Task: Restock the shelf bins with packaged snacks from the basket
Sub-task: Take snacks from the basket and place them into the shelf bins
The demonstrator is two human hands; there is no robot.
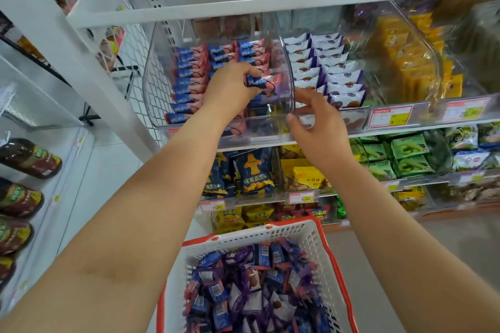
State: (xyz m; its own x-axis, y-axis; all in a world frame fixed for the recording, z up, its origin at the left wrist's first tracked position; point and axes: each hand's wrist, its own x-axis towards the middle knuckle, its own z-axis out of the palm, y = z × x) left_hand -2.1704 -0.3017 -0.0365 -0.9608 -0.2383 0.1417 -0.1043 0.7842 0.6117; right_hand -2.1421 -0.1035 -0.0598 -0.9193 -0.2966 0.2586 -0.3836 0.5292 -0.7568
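My left hand (pixel 232 86) reaches into the clear plastic shelf bin (pixel 216 130) and grips a blue and pink snack packet (pixel 263 81) above rows of the same packets (pixel 189 73). My right hand (pixel 316 119) holds the bin's front right corner, thumb on the rim and fingers behind the side wall. Below me stands a white basket with a red rim (pixel 311 232), holding several loose blue, purple and white snack packets (pixel 254 286).
A neighbouring bin holds white and purple packets (pixel 332 67); yellow packets (pixel 405 62) fill the bin to the right. Lower shelves carry dark blue bags (pixel 251 173), yellow bags and green packs (pixel 405 154). Bottles (pixel 29 157) lie on a shelf at the left. A white shelf board (pixel 270 0) hangs overhead.
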